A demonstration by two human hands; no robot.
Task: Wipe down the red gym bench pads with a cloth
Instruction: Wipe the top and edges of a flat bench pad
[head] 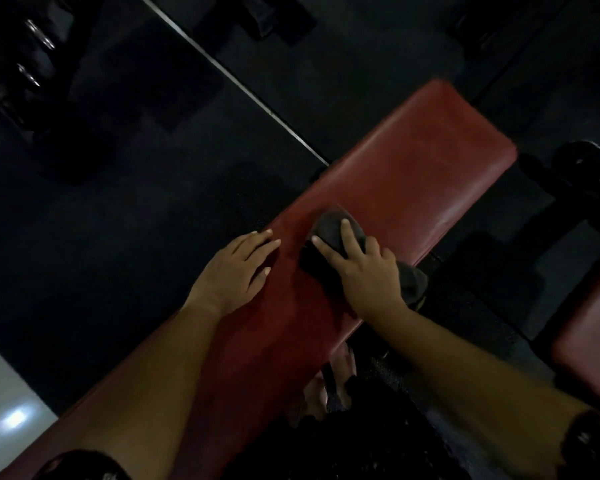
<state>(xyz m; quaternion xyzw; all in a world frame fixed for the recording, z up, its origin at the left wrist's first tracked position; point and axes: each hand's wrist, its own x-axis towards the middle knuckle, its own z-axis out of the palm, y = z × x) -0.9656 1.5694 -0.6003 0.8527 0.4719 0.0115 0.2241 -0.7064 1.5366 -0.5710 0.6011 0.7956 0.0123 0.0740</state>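
Observation:
A long red bench pad (406,174) runs from the bottom left to the upper right of the head view. A dark grey cloth (329,228) lies bunched on its middle. My right hand (364,268) presses down on the cloth with spread, straight fingers; part of the cloth sticks out past the pad's right edge under my wrist. My left hand (238,268) rests flat on the pad's left edge, just left of the cloth, fingers straight and holding nothing.
A second red pad (589,344) shows at the right edge. Dark rubber flooring (153,202) surrounds the bench, crossed by a thin pale strip (229,77). Dumbbells (35,53) sit at the upper left, black bench frame parts (575,188) at the right. My foot is below the bench.

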